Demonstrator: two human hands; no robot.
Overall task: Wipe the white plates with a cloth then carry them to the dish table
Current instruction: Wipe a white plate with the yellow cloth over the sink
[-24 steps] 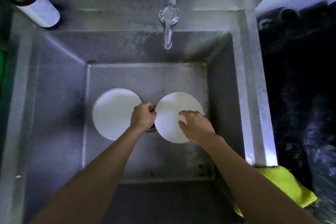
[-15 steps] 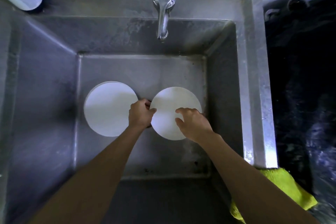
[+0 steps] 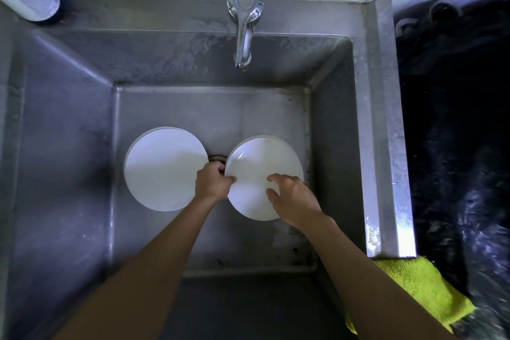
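The left hand [image 3: 212, 181] gripped the right plate's [image 3: 259, 163] rim; the right hand [image 3: 289, 199] rested loosely over it, hiding its near edge.

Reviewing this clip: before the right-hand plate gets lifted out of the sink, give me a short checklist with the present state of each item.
1. Left hand grips the left edge of the right plate: ok, fingers curl round the rim.
2. Right hand secures the same plate: not ok, fingers only rest spread on its top face.
3. Right plate is separate from the left plate: ok, a gap shows between them over the drain.
4. Only one plate under the hands: cannot tell, a second rim seems to show at its upper edge.
5. Cloth within reach: ok, it lies on the sink's near right corner, untouched.
6. Faucet off: ok, no stream is visible.
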